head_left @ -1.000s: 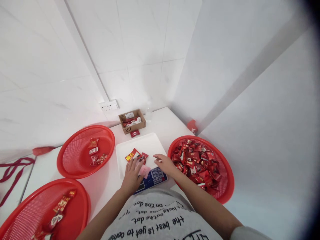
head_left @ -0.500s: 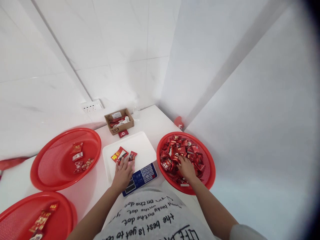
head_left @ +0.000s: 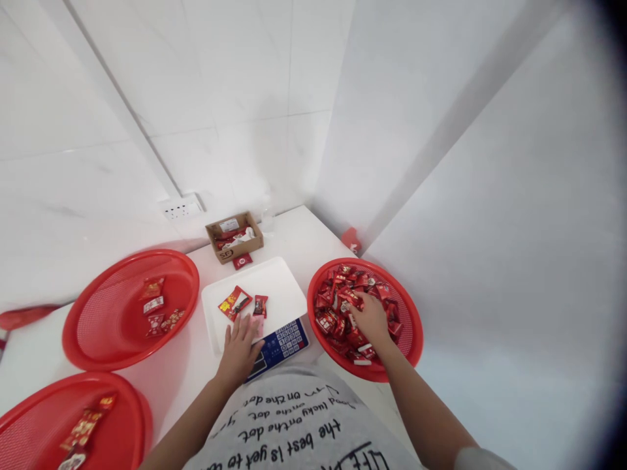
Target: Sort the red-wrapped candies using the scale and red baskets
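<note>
My right hand (head_left: 369, 320) is over the right red basket (head_left: 415, 313), its fingers closed on a small red snack packet (head_left: 349, 296) at the top of a heap of similar packets. My left hand (head_left: 238, 346) rests with outstretched fingers on the near edge of a white scale tray (head_left: 279, 284). Beside its fingertips lies a pink packet (head_left: 257, 325), partly covered. Farther back on the tray are a larger red-and-yellow packet (head_left: 234, 303) and a small dark red packet (head_left: 260, 305). The blue scale keypad (head_left: 284, 341) shows below the tray.
Two more red baskets, one behind (head_left: 98, 320) and one nearer (head_left: 132, 411), stand at the left with a few packets inside. A small cardboard box (head_left: 240, 251) of packets sits at the back, with a red packet (head_left: 242, 261) before it. Walls bound the table behind and right.
My right hand has lifted slightly from within the heap and now pinches a packet. My left hand has drawn back a little toward me, uncovering more of the small dark red packet.
</note>
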Motion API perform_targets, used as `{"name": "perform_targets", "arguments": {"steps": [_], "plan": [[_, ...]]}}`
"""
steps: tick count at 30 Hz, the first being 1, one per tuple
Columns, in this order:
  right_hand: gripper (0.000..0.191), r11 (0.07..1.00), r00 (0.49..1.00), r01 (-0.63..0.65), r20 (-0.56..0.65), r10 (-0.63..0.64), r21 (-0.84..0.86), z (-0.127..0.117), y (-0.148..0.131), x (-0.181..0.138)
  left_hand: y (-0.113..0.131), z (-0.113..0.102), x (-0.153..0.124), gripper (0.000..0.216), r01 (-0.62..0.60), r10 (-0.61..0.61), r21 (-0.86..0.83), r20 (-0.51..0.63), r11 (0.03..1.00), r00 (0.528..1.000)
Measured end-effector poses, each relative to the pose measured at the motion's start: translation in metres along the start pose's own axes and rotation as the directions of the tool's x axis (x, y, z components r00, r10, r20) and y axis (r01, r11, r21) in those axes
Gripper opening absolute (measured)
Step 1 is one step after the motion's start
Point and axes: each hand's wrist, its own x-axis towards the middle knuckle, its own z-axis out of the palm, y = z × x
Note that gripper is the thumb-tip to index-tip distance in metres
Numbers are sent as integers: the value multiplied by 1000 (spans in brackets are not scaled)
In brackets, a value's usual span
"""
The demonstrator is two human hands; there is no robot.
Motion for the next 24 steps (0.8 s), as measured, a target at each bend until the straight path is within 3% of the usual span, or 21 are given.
{"name": "perform_targets", "arguments": {"steps": [2,5,8,11,13,19,24], "plan": [[33,985,994,101,-47,-95,140,4,-20,-4,1,0,-5,49,7,-7,-5,2,1000,1000],[31,917,964,255,-1,-267,307,19,-61,-15,1,-1,-8,49,12,-12,-19,-21,1000,1000],[35,847,899,360,95,-427,391,37,-99,-26,0,-2,-9,49,20,-21,-30,-35,999,999],[48,788,799,472,186,-572,395,51,-117,-31,-2,-4,-10,49,38,-39,-29,-28,999,999],[48,793,786,505,197,-586,342,57,-115,-29,-4,-7,-12,48,57,-58,-27,-30,998,998],[43,890,874,447,166,-457,93,71,-78,-27,-21,-12,6,62,138,-138,-7,-69,990,988],[47,870,860,484,132,-493,98,89,-57,-38,-28,-8,35,70,167,-166,32,-15,985,986]]}}
